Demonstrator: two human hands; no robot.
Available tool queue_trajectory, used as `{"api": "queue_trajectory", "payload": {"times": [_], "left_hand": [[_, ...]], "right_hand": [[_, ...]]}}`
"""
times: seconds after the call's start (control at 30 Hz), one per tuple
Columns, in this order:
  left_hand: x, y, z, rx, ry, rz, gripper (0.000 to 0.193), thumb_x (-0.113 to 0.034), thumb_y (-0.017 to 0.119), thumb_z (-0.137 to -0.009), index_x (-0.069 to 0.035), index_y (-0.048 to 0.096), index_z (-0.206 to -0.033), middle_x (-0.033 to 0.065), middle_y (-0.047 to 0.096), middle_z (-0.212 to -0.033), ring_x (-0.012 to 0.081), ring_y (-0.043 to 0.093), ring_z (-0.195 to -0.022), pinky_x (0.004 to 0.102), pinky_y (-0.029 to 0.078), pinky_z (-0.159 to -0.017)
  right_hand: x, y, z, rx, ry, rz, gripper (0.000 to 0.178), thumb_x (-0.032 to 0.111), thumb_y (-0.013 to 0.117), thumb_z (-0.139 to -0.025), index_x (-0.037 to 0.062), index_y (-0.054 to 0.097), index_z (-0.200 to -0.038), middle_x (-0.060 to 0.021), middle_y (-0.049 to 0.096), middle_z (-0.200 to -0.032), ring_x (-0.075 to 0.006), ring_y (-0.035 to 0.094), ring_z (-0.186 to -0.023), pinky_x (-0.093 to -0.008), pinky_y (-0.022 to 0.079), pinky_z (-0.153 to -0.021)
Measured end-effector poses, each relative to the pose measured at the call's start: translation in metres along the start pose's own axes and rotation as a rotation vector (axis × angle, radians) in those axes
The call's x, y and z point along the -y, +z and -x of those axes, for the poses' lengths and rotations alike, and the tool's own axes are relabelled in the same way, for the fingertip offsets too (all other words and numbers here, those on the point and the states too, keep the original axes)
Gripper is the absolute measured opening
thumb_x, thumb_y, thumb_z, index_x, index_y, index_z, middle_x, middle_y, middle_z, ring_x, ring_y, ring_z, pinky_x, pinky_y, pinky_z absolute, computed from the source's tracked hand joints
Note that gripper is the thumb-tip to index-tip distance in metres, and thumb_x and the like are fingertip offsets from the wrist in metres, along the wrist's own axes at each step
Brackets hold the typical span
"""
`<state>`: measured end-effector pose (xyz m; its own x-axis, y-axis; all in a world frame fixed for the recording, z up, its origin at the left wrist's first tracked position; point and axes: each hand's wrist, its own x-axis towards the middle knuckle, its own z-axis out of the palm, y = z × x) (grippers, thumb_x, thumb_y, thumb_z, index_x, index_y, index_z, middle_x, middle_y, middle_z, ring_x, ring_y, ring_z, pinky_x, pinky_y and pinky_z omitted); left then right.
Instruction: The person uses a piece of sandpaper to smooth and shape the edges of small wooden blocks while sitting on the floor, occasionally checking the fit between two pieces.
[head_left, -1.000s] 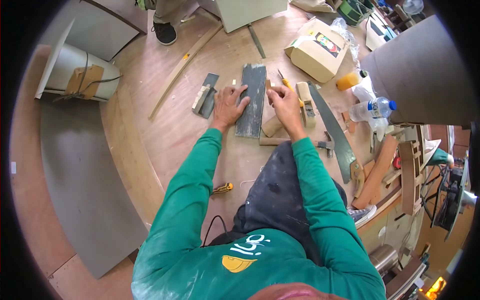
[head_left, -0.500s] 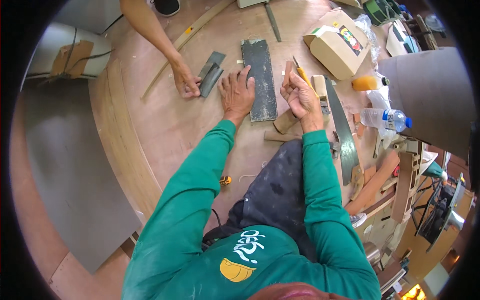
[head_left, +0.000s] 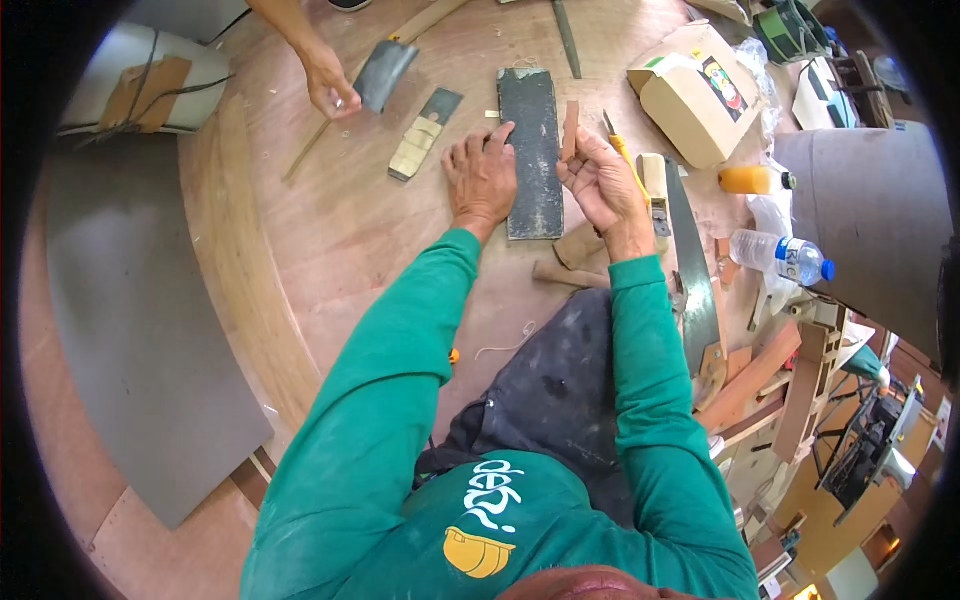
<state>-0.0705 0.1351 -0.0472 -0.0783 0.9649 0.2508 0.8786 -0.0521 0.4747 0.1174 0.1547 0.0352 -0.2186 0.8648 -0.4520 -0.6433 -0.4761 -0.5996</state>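
Slab | left hand half-spread, left edge | right hand pinches strip beside right edge

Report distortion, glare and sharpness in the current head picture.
Head view: fisheye bows the long edge of the large grey flat sheet; head view: soft sheen pales its upper part; head view: the person's bare left hand and bare right hand look fairly sharp.

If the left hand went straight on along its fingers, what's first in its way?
The left hand likely meets the dark flat board first; its index fingertip appears at the board's left edge, though contact is unclear.
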Motion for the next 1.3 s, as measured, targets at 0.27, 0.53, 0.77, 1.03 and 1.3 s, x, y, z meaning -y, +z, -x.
{"api": "queue_trajectory", "payload": {"times": [0.27,0.53,0.77,1.03,1.3], "left_hand": [[-0.003,-0.001,0.0,0.029,-0.002,-0.034,0.042,-0.031,0.058,-0.105,-0.03,0.063,-0.147,0.004,0.06,-0.135,0.0296,0.051,-0.13,0.0522,0.032,-0.115],[-0.002,-0.001,-0.001,-0.002,0.005,0.001,0.043,-0.03,0.062,-0.102,-0.029,0.063,-0.145,0.0053,0.06,-0.13,0.0301,0.053,-0.127,0.053,0.031,-0.117],[-0.002,-0.001,-0.001,0.009,0.004,0.001,0.042,-0.031,0.06,-0.103,-0.03,0.063,-0.145,0.005,0.06,-0.13,0.0298,0.052,-0.126,0.0516,0.033,-0.115],[-0.002,-0.003,0.0,0.019,-0.004,-0.033,0.041,-0.033,0.056,-0.106,-0.031,0.063,-0.146,0.0036,0.06,-0.133,0.0303,0.052,-0.126,0.0508,0.034,-0.114],[-0.002,-0.006,-0.001,0.014,0.002,0.008,0.041,-0.032,0.057,-0.106,-0.03,0.064,-0.146,0.0038,0.061,-0.131,0.0293,0.052,-0.125,0.0501,0.034,-0.114]], "right_hand": [[0.002,-0.001,0.011,0.084,-0.039,-0.005,0.026,0.022,0.07,-0.107,0.0065,0.07,-0.128,-0.0028,0.075,-0.107,-0.0144,0.071,-0.094,-0.0372,0.06,-0.089],[0.001,-0.003,0.026,0.075,-0.107,0.283,0.021,0.015,0.069,-0.107,0.005,0.075,-0.125,-0.0039,0.075,-0.108,-0.0146,0.071,-0.098,-0.035,0.06,-0.091],[-0.001,0.006,0.037,0.069,-0.629,0.902,0.017,0.013,0.072,-0.105,0.0024,0.079,-0.116,-0.0025,0.079,-0.107,-0.0123,0.067,-0.097,-0.0296,0.055,-0.089],[-0.013,0.007,0.045,-0.101,-0.464,0.677,0.015,0.008,0.073,-0.103,0.001,0.078,-0.115,-0.0032,0.073,-0.1,-0.0098,0.066,-0.089,-0.027,0.054,-0.08],[-0.022,-0.001,0.043,-0.265,-0.53,1.043,0.02,0.013,0.072,-0.103,-0.003,0.078,-0.114,-0.0087,0.077,-0.092,-0.0146,0.072,-0.08,-0.0313,0.057,-0.074]]}}
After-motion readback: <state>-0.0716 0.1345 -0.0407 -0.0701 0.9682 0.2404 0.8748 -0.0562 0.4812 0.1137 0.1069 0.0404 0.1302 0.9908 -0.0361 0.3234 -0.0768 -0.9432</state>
